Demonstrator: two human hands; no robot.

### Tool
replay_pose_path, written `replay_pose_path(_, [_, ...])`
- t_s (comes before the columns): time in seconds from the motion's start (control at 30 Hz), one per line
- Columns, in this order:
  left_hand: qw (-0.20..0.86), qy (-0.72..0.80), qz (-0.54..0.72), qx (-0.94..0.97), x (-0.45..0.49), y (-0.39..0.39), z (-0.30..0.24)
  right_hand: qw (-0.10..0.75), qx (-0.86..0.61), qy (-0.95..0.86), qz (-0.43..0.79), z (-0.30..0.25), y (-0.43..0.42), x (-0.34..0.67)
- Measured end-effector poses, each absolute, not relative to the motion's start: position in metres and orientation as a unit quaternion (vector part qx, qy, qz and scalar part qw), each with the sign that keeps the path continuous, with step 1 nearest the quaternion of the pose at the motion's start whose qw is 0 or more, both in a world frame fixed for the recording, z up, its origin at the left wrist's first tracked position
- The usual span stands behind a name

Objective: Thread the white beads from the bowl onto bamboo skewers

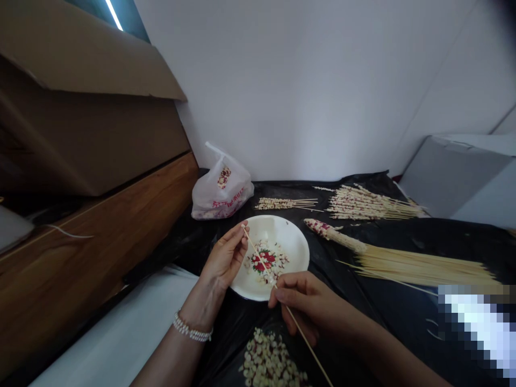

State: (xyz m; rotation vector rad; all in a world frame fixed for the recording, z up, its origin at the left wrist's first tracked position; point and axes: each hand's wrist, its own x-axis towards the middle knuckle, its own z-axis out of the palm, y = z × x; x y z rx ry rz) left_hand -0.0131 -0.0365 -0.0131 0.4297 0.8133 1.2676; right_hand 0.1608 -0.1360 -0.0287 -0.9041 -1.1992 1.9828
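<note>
My left hand (226,258) pinches the far tip of a thin bamboo skewer (262,263), thumb and fingers pressed together over the rim of a white floral plate (294,242). My right hand (308,306) grips the same skewer lower down, fingers curled round it; the stick runs on towards the bottom edge. Small pale kernels lie scattered in the plate. A heap of pale kernels (268,363) lies on the black sheet just below my right hand. A beaded bracelet (191,330) circles my left wrist.
A bundle of bare skewers (423,266) lies to the right, loaded skewers (366,204) further back. A white plastic bag (221,188) sits by the wall. Cardboard boxes (88,107) and a wooden panel stand left; a grey box (459,174) stands right.
</note>
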Motion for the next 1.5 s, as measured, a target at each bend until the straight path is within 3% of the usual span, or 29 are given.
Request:
replay_pose_path(1.23, [0.650, 0.399, 0.602, 0.236, -0.005, -0.040, -0.015, 0.351, -0.303, -0.405, 0.788, -0.030, -0.140, 0.156])
replay_pose_path(1.5, [0.657, 0.385, 0.598, 0.251, -0.008, -0.039, -0.016, 0.354, -0.362, -0.442, 0.741, -0.029, -0.139, 0.153])
